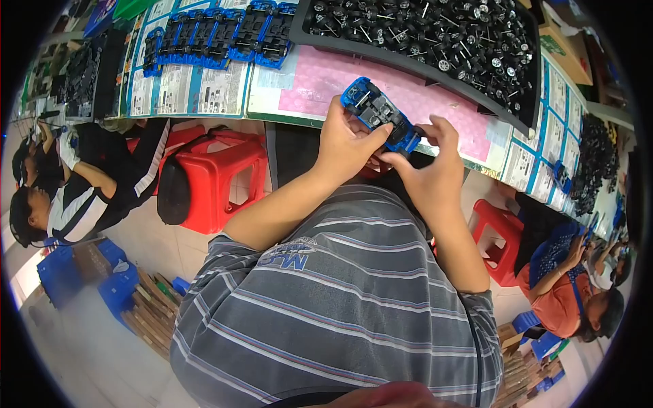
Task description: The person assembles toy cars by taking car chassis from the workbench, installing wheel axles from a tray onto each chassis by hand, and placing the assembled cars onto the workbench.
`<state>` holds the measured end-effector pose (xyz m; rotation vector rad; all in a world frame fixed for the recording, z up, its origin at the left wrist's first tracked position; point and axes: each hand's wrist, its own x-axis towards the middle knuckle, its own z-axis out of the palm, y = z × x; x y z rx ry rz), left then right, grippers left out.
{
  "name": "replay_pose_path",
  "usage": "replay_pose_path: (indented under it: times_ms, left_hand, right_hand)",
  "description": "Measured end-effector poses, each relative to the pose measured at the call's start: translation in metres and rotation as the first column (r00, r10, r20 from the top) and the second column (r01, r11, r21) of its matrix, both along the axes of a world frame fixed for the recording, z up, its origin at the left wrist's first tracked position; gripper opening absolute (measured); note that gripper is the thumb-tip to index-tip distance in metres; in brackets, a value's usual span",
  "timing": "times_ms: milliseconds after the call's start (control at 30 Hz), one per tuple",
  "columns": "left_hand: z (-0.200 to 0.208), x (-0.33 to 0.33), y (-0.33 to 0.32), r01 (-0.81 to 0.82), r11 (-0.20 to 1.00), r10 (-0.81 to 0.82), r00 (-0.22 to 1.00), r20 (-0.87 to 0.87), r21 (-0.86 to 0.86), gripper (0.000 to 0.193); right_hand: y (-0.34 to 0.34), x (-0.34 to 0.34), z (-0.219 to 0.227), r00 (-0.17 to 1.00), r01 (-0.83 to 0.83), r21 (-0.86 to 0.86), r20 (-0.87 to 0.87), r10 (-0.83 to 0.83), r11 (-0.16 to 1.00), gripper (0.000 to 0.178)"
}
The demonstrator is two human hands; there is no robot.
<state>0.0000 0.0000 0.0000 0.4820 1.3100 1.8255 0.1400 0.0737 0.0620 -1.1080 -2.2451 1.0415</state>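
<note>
A blue toy car [376, 109] is tilted above the near edge of the table, its black and grey underside toward me. My left hand [340, 149] grips the car by its side, the thumb pressed on the black chassis. At the car's lower right end is my right hand [433, 170], its thumb and curled fingers around that end, close to a black wheel. Whether it also holds a separate part is hidden by the fingers. Beyond the car stands a large black tray [381, 60] heaped with wheel-and-axle sets [444, 65].
Several blue toy cars [224, 37] lie underside up in a row at the far left. Pink sheeting [326, 78] covers the table before me. Red stools [224, 177] stand left and right. People work at both sides; black parts [598, 160] are piled at the right.
</note>
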Motion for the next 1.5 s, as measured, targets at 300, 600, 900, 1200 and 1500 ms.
replay_pose_path:
  times_ms: [300,600,900,1200,1500]
  left_hand:
    - [0.003,0.008,-0.006,-0.043,0.999,0.041,0.996,0.084,0.021,0.049]
    - [0.002,0.008,-0.018,0.067,0.996,-0.077,0.971,0.225,0.052,0.050]
    - [0.003,0.007,-0.023,0.091,0.996,-0.089,0.978,0.187,-0.004,0.042]
    - [0.000,-0.002,-0.028,0.021,1.000,-0.018,0.973,0.229,-0.012,0.044]
    - [-0.002,-0.069,-0.077,-0.108,0.992,0.115,0.982,0.146,-0.061,0.040]
  right_hand:
    - [-0.003,-0.017,-0.002,0.989,-0.135,0.266,0.092,0.114,0.955,0.064]
    - [-0.003,-0.011,-0.007,0.987,-0.150,0.192,-0.026,0.158,0.970,0.064]
    - [-0.008,-0.013,-0.001,0.978,-0.202,0.271,0.005,0.209,0.941,0.056]
    - [0.002,-0.024,-0.004,0.952,-0.305,0.174,0.025,0.306,0.936,0.062]
    - [0.063,0.006,-0.071,0.991,-0.038,0.561,-0.086,0.104,0.827,0.012]
